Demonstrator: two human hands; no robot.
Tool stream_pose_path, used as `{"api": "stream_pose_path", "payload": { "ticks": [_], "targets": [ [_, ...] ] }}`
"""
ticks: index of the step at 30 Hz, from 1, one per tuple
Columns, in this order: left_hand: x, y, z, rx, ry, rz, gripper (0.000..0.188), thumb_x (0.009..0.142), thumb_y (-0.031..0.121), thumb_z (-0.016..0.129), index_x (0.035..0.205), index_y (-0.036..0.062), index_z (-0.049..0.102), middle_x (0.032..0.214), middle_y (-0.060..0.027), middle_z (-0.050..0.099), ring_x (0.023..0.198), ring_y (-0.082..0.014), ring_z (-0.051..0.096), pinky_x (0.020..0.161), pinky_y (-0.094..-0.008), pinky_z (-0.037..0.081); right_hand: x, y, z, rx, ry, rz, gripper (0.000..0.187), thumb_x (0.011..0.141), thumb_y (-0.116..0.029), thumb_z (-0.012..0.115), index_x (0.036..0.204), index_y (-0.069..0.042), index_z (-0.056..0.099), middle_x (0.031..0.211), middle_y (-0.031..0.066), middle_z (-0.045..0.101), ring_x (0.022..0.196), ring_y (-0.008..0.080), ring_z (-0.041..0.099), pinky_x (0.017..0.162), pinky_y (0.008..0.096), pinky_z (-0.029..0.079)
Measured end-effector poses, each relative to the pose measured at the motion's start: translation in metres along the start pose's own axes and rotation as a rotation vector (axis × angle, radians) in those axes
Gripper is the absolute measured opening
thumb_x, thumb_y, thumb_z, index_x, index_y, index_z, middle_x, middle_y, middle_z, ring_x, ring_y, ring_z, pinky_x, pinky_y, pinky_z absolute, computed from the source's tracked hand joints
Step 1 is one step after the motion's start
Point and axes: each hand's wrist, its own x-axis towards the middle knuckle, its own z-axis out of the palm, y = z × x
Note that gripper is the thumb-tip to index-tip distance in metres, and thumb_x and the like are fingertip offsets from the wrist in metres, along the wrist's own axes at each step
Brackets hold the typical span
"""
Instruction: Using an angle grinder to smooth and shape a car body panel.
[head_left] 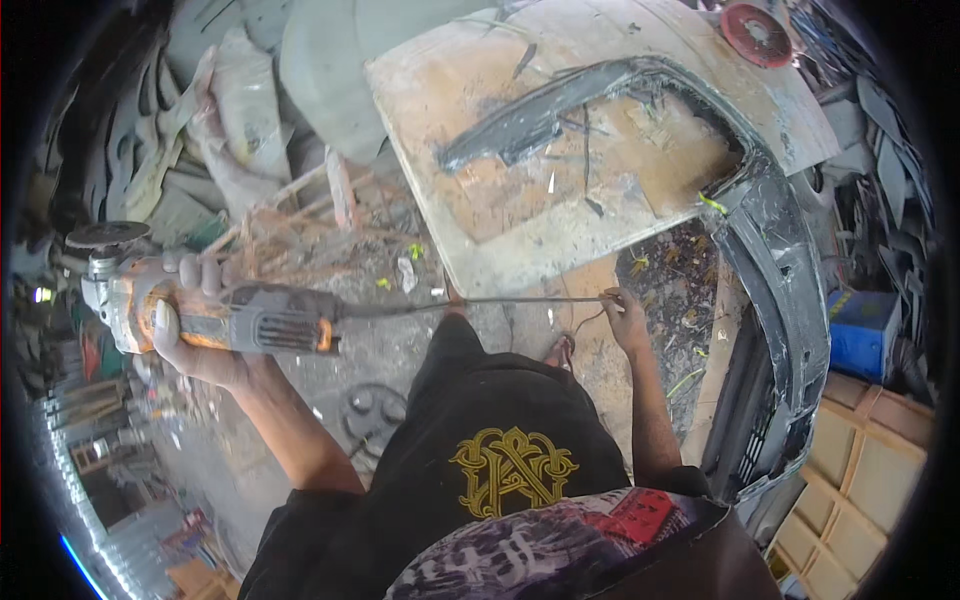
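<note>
The broad pale board [530,240], worn through to brown patches and strewn with dark shards and scraps, reaches from the middle to the far right. Across its right side lies the dark, curved vehicle-body part [775,225], a bent frame with smooth black faces, dusty grey scuffs and ragged edges. At left, well apart from both, the left hand [205,362] grips the orange-and-black angle grinder [270,315], fingers curled around its ribbed, dust-caked body. Its thin grey disc [107,234] touches nothing, so no grinding appears under way; the scuffs and shards suggest some has been done, but how much is left cannot be told. The slim, dark cord [520,299] runs nearly straight from the grinder's tail to the right hand [625,320], whose thumb and fingers pinch it near the board's near edge.
</note>
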Motion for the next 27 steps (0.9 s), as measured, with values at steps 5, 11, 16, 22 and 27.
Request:
{"api": "stream_pose_path", "payload": {
  "ticks": [5, 11, 16, 22, 27],
  "targets": [
    [0.155, -0.04, -0.057, -0.156, -0.114, 0.042, 0.043, 0.087, 0.024, 0.07, 0.119, 0.0033, 0.05, 0.097, -0.0061, 0.044, 0.09, -0.0201, 0.044, 0.085, -0.037, 0.045, 0.021, -0.079, 0.036, -0.048, -0.056, 0.175, 0.045, 0.1, -0.029, 0.071, 0.136, -0.004, 0.061, 0.133, 0.0218, 0.061, 0.117, 0.0375, 0.069, 0.084, 0.041, 0.061],
    [0.247, -0.087, -0.107, 0.653, -0.088, -0.348, 0.047, 0.085, 0.018, 0.076, 0.124, -0.0008, 0.06, 0.095, -0.0107, 0.067, 0.072, -0.0165, 0.064, 0.063, -0.0305, 0.052, 0.036, -0.199, 0.073, 0.12, 0.017, 0.324, 0.044, 0.1, -0.027, 0.072, 0.135, -0.003, 0.062, 0.127, 0.0202, 0.066, 0.118, 0.0348, 0.069, 0.087, 0.0415, 0.062],
    [0.244, -0.177, -0.11, 0.883, -0.478, -0.574, 0.03, 0.086, 0.007, 0.078, 0.113, -0.0013, 0.066, 0.087, -0.0072, 0.071, 0.062, -0.0125, 0.065, 0.053, -0.0281, 0.052, 0.084, -0.292, 0.111, 0.255, -0.199, 0.151, 0.058, 0.094, -0.031, 0.08, 0.14, -0.001, 0.061, 0.13, 0.0187, 0.069, 0.122, 0.0289, 0.068, 0.099, 0.0399, 0.056],
    [0.206, -0.25, -0.08, 0.47, -0.29, -0.704, 0.023, 0.088, 0.005, 0.078, 0.107, 0.0021, 0.066, 0.085, -0.0078, 0.07, 0.068, -0.0152, 0.068, 0.061, -0.0302, 0.055, 0.153, -0.369, 0.178, 0.56, -0.374, -0.043, 0.076, 0.085, -0.041, 0.087, 0.141, 0.001, 0.058, 0.122, 0.0195, 0.07, 0.114, 0.0269, 0.068, 0.099, 0.0381, 0.053],
    [0.203, -0.256, -0.069, 0.33, -0.181, -0.781, 0.022, 0.09, 0.004, 0.07, 0.11, -0.0018, 0.063, 0.085, -0.0119, 0.069, 0.072, -0.0217, 0.069, 0.066, -0.0344, 0.057, 0.17, -0.384, 0.202, 0.581, -0.289, 0.027, 0.067, 0.075, -0.039, 0.093, 0.119, 0.0, 0.061, 0.106, 0.0176, 0.072, 0.102, 0.0261, 0.069, 0.09, 0.0391, 0.053]
  ]
}}
